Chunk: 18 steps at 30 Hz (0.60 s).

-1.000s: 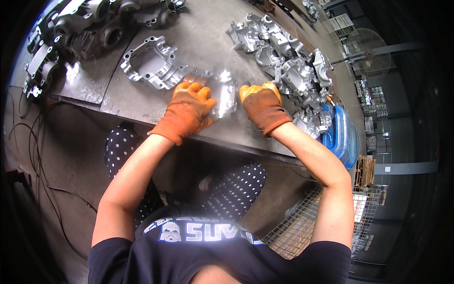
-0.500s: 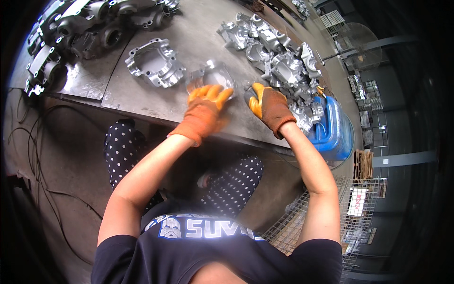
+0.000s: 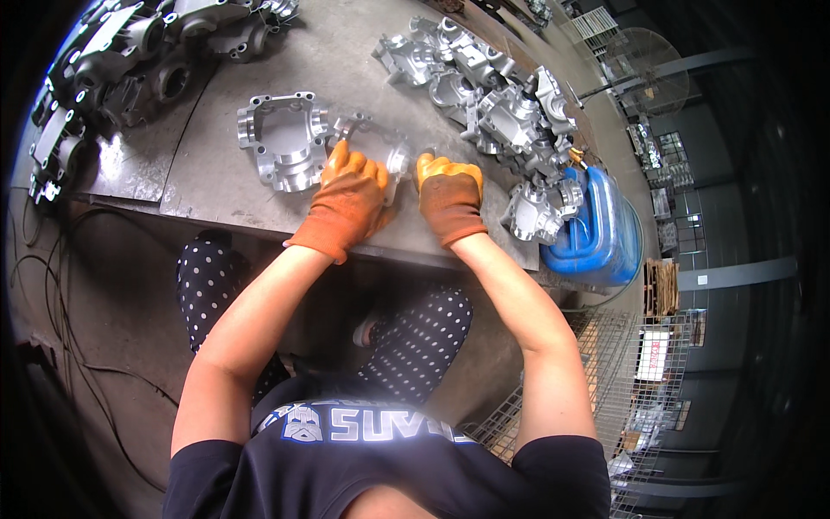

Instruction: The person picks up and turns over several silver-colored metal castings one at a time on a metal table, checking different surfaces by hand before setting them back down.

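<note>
Left of the blue jerrycan (image 3: pixel 616 227), our left hand (image 3: pixel 353 192) curls over a blurred metal housing (image 3: pixel 398 159); our right hand (image 3: pixel 451 195) folds its fingers beside it, grip unclear. We judge it unfinished; castings (image 3: pixel 508 121) heaped beside the jerrycan may remain.

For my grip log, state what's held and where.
The left hand seems to hold the blurred casting by its near left side; whether the right hand holds anything can't be told.
</note>
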Each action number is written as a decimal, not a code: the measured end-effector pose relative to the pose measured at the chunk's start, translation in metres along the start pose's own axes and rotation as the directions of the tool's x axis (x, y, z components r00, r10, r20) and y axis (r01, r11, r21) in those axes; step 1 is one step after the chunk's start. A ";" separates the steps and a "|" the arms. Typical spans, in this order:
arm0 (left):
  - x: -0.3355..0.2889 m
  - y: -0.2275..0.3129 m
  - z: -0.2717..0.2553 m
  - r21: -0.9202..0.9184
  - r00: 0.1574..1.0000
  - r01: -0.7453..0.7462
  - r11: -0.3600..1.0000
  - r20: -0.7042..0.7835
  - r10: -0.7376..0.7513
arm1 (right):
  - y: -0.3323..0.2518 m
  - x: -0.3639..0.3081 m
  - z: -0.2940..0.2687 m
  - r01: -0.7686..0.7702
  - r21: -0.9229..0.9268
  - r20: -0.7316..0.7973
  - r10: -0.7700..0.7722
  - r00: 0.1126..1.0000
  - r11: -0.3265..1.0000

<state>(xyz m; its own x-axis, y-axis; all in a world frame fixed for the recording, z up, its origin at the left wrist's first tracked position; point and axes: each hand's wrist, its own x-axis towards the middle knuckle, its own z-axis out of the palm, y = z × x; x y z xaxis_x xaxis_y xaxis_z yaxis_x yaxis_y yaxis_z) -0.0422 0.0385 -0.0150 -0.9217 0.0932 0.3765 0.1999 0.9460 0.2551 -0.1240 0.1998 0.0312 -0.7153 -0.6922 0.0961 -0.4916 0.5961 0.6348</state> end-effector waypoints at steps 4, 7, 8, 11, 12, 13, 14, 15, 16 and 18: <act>0.000 -0.001 0.000 -0.013 1.000 -0.020 1.000 -0.009 0.020 | -0.007 0.003 0.008 -0.043 -0.048 -0.034 0.041 0.999 0.998; -0.001 -0.003 0.001 -0.013 1.000 -0.026 1.000 -0.018 0.026 | -0.012 0.001 0.001 -0.104 -0.084 0.027 0.107 0.994 0.991; -0.002 -0.003 0.001 -0.011 1.000 -0.021 1.000 -0.023 0.021 | -0.012 0.001 0.001 -0.107 -0.076 0.036 0.110 0.993 0.991; -0.002 -0.001 0.000 -0.014 1.000 -0.013 1.000 -0.019 0.013 | -0.011 -0.001 0.002 -0.116 -0.070 0.048 0.119 0.992 0.991; -0.001 -0.001 0.000 -0.019 1.000 -0.009 1.000 -0.007 0.009 | -0.011 -0.001 0.003 -0.116 -0.078 0.040 0.119 0.992 0.990; 0.000 -0.001 0.000 -0.024 1.000 -0.005 1.000 0.005 0.005 | -0.011 0.000 0.004 -0.115 -0.086 0.031 0.118 0.992 0.990; 0.001 -0.001 0.000 -0.022 1.000 -0.014 1.000 0.000 0.014 | -0.010 0.001 0.004 -0.123 -0.085 0.052 0.128 0.990 0.989; 0.000 -0.002 0.000 -0.018 1.000 -0.020 1.000 -0.002 0.020 | -0.010 0.002 0.002 -0.128 -0.081 0.072 0.134 0.988 0.988; 0.000 -0.002 0.000 -0.014 1.000 -0.026 1.000 -0.005 0.026 | -0.010 0.002 0.001 -0.134 -0.077 0.092 0.140 0.986 0.988; 0.000 -0.003 -0.001 -0.011 1.000 -0.019 1.000 0.006 0.019 | -0.007 0.002 0.000 -0.113 -0.118 0.061 0.121 0.991 0.987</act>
<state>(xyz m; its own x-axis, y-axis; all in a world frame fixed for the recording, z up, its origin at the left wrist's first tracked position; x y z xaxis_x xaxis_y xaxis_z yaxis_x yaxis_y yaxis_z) -0.0429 0.0358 -0.0149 -0.9198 0.1132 0.3756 0.2211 0.9405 0.2581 -0.1219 0.1945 0.0267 -0.7986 -0.5887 0.1249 -0.3453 0.6181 0.7062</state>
